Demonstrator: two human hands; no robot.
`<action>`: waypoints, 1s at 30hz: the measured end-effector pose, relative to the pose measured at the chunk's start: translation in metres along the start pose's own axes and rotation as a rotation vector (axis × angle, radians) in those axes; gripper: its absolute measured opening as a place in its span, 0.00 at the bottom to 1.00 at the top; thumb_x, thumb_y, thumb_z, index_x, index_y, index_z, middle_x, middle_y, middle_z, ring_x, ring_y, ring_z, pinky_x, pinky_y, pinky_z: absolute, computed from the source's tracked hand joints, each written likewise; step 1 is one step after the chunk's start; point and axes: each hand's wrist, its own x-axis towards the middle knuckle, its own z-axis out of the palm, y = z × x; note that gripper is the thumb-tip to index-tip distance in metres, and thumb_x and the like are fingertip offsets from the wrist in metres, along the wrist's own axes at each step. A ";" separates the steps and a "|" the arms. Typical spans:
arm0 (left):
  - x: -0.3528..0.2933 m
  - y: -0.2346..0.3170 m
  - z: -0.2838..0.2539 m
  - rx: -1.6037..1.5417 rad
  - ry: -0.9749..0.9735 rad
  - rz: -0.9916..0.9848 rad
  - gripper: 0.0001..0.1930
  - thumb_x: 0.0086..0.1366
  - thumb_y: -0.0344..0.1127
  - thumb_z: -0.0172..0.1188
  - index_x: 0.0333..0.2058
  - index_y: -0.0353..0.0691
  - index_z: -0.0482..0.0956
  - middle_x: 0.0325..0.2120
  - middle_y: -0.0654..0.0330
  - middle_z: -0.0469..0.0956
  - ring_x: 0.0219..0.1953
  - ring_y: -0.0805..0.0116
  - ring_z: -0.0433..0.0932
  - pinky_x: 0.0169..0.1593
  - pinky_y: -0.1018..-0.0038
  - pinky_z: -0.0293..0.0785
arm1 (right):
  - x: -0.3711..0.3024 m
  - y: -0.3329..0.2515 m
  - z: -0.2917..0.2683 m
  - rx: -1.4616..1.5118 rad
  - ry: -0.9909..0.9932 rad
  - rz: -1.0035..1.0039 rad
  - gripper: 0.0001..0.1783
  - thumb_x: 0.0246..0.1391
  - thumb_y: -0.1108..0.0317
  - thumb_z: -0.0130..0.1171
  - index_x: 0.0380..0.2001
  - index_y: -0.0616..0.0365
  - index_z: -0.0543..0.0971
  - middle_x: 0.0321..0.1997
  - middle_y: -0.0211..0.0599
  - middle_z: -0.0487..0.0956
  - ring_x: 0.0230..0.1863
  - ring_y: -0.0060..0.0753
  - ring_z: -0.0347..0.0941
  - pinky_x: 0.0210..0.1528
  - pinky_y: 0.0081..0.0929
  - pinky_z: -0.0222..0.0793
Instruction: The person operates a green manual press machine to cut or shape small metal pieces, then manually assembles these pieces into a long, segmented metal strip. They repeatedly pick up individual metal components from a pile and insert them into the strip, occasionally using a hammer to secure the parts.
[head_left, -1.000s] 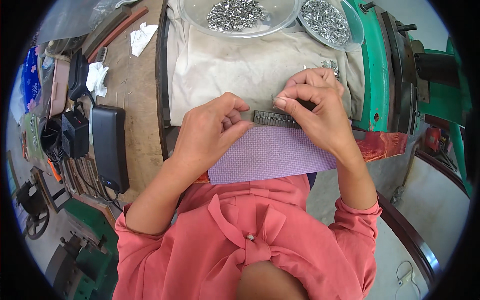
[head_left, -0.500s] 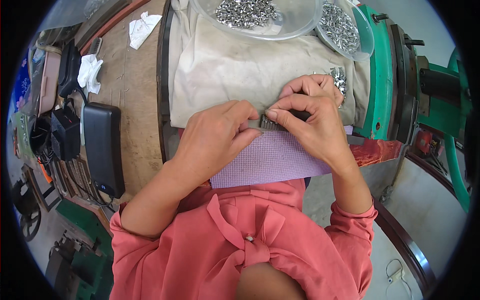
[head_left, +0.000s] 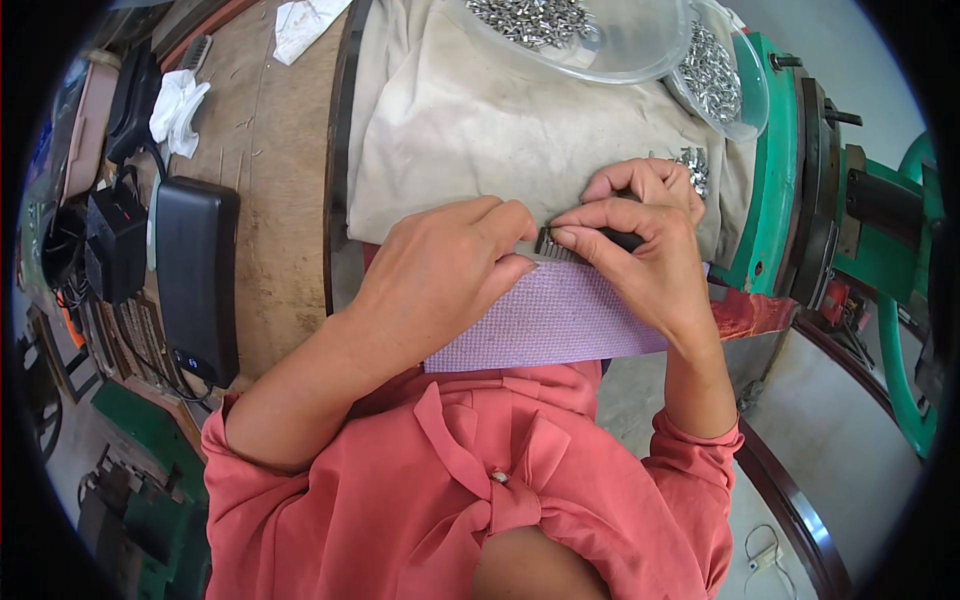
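My right hand [head_left: 650, 235] closes thumb and index finger on a small dark slotted metal block [head_left: 556, 247] with a row of narrow grooves. A smooth black part [head_left: 625, 222] shows beneath its curled fingers; whether it joins the block is hidden. My left hand [head_left: 450, 255] is beside the block's left end, thumb and index finger bent and slightly apart, with nothing visible between them. The block is at the edge where beige cloth [head_left: 450, 130] meets a purple textured mat [head_left: 550, 325]. Past my right hand lies a small heap of shiny metal pieces [head_left: 695, 170].
Two clear plastic tubs, one [head_left: 640, 75] at the back and one [head_left: 757, 110] at the back right, hold many small metal parts. Green machinery [head_left: 770, 170] borders the right. On the wooden board [head_left: 285, 200] at left are a black power bank [head_left: 200, 280] and crumpled tissue [head_left: 178, 110].
The whole view has shifted slightly, so the tubs, block and hands appear a little further right. Both hands keep nearly the same pose around the block.
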 end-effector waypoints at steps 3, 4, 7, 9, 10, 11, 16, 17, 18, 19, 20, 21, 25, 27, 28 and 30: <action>0.000 -0.001 0.000 0.007 0.002 0.004 0.09 0.58 0.28 0.66 0.38 0.38 0.79 0.28 0.55 0.78 0.29 0.58 0.79 0.34 0.68 0.75 | 0.001 -0.001 0.002 0.001 -0.011 0.018 0.08 0.42 0.60 0.74 0.28 0.48 0.89 0.38 0.20 0.77 0.50 0.36 0.62 0.58 0.38 0.47; 0.000 -0.001 0.000 0.015 0.000 0.003 0.09 0.58 0.28 0.66 0.38 0.38 0.79 0.28 0.55 0.78 0.29 0.57 0.80 0.34 0.67 0.75 | 0.002 -0.003 0.002 -0.003 -0.012 0.028 0.08 0.43 0.60 0.74 0.28 0.48 0.89 0.38 0.20 0.77 0.50 0.35 0.62 0.57 0.38 0.47; 0.000 -0.001 0.000 0.010 0.019 0.020 0.09 0.59 0.29 0.65 0.38 0.38 0.78 0.30 0.53 0.79 0.31 0.55 0.81 0.35 0.66 0.75 | 0.002 -0.002 0.002 -0.003 -0.009 0.034 0.09 0.42 0.59 0.74 0.27 0.48 0.89 0.38 0.20 0.77 0.50 0.35 0.62 0.57 0.38 0.47; 0.000 -0.002 0.001 0.003 0.039 0.008 0.09 0.60 0.29 0.65 0.38 0.37 0.78 0.30 0.53 0.80 0.31 0.55 0.81 0.35 0.66 0.75 | 0.001 0.000 0.000 -0.016 -0.009 0.025 0.09 0.42 0.59 0.75 0.27 0.48 0.88 0.38 0.20 0.77 0.50 0.35 0.62 0.56 0.38 0.47; 0.000 -0.001 0.001 0.000 0.049 0.002 0.08 0.60 0.29 0.65 0.38 0.37 0.78 0.30 0.53 0.80 0.32 0.55 0.81 0.35 0.66 0.75 | 0.000 0.001 -0.002 -0.032 -0.008 0.018 0.09 0.42 0.58 0.75 0.27 0.48 0.88 0.38 0.20 0.77 0.50 0.35 0.62 0.56 0.38 0.47; 0.000 0.000 0.000 -0.006 0.046 -0.011 0.08 0.60 0.29 0.65 0.38 0.37 0.78 0.30 0.53 0.80 0.31 0.55 0.81 0.35 0.66 0.75 | -0.001 0.002 -0.003 -0.047 -0.008 0.011 0.10 0.41 0.58 0.75 0.27 0.48 0.88 0.38 0.20 0.77 0.50 0.35 0.62 0.56 0.38 0.47; 0.000 0.001 0.001 -0.041 0.066 -0.049 0.07 0.61 0.29 0.65 0.37 0.37 0.78 0.29 0.54 0.80 0.29 0.55 0.81 0.34 0.67 0.75 | 0.001 -0.001 -0.003 -0.047 -0.011 0.013 0.09 0.41 0.58 0.74 0.27 0.47 0.88 0.38 0.19 0.76 0.50 0.34 0.62 0.56 0.37 0.47; 0.001 0.001 0.000 -0.037 0.054 -0.053 0.07 0.61 0.29 0.65 0.37 0.37 0.78 0.29 0.54 0.80 0.29 0.55 0.81 0.34 0.67 0.75 | 0.001 0.000 -0.002 -0.045 -0.014 0.017 0.09 0.41 0.58 0.74 0.27 0.47 0.88 0.37 0.19 0.76 0.50 0.34 0.62 0.56 0.37 0.47; 0.001 0.002 0.000 -0.034 0.042 -0.056 0.07 0.61 0.29 0.65 0.37 0.37 0.78 0.29 0.54 0.80 0.29 0.55 0.80 0.34 0.67 0.75 | -0.001 0.001 -0.002 -0.061 -0.003 0.008 0.09 0.40 0.58 0.75 0.27 0.47 0.88 0.37 0.19 0.76 0.50 0.34 0.62 0.56 0.37 0.47; 0.001 0.002 -0.001 -0.029 0.033 -0.061 0.07 0.61 0.29 0.65 0.36 0.37 0.78 0.29 0.54 0.79 0.29 0.55 0.80 0.34 0.67 0.75 | -0.002 0.002 -0.004 -0.076 0.008 -0.004 0.09 0.40 0.58 0.75 0.26 0.46 0.88 0.37 0.19 0.76 0.49 0.34 0.62 0.55 0.37 0.47; 0.001 0.002 -0.002 -0.021 0.033 -0.051 0.07 0.60 0.29 0.65 0.36 0.37 0.78 0.29 0.54 0.79 0.29 0.56 0.80 0.34 0.67 0.75 | -0.003 0.003 -0.006 -0.092 0.019 -0.017 0.10 0.40 0.57 0.75 0.26 0.46 0.88 0.37 0.19 0.76 0.49 0.34 0.62 0.55 0.37 0.47; 0.001 0.001 -0.002 -0.013 0.033 -0.041 0.06 0.60 0.28 0.64 0.36 0.38 0.78 0.28 0.54 0.79 0.29 0.56 0.80 0.33 0.67 0.74 | -0.003 0.004 -0.007 -0.085 0.015 -0.019 0.10 0.40 0.57 0.75 0.26 0.46 0.88 0.37 0.19 0.76 0.49 0.35 0.62 0.55 0.37 0.47; 0.001 0.000 -0.001 -0.022 0.039 -0.024 0.05 0.60 0.28 0.64 0.35 0.38 0.78 0.28 0.55 0.78 0.29 0.56 0.79 0.33 0.67 0.74 | -0.002 0.004 -0.006 -0.058 0.001 -0.003 0.10 0.41 0.57 0.75 0.26 0.47 0.88 0.37 0.20 0.76 0.49 0.35 0.62 0.55 0.38 0.48; 0.002 0.001 -0.001 -0.016 0.038 -0.025 0.05 0.60 0.28 0.64 0.35 0.38 0.78 0.28 0.55 0.78 0.29 0.55 0.79 0.33 0.67 0.74 | -0.001 0.001 -0.004 -0.059 0.003 0.009 0.10 0.41 0.57 0.75 0.26 0.47 0.88 0.37 0.20 0.76 0.49 0.36 0.62 0.55 0.38 0.48; 0.002 0.001 -0.002 -0.013 0.039 -0.027 0.05 0.61 0.27 0.63 0.35 0.38 0.78 0.28 0.55 0.78 0.29 0.55 0.79 0.33 0.67 0.74 | 0.000 0.001 -0.002 -0.068 0.008 0.009 0.10 0.40 0.57 0.75 0.26 0.47 0.88 0.37 0.20 0.76 0.49 0.36 0.62 0.55 0.38 0.48; 0.002 0.001 -0.001 -0.019 0.039 -0.028 0.05 0.61 0.27 0.63 0.35 0.38 0.78 0.28 0.55 0.78 0.29 0.55 0.79 0.33 0.67 0.74 | -0.001 0.001 -0.002 -0.084 0.016 0.011 0.10 0.40 0.57 0.75 0.26 0.48 0.88 0.37 0.21 0.76 0.49 0.36 0.62 0.55 0.39 0.48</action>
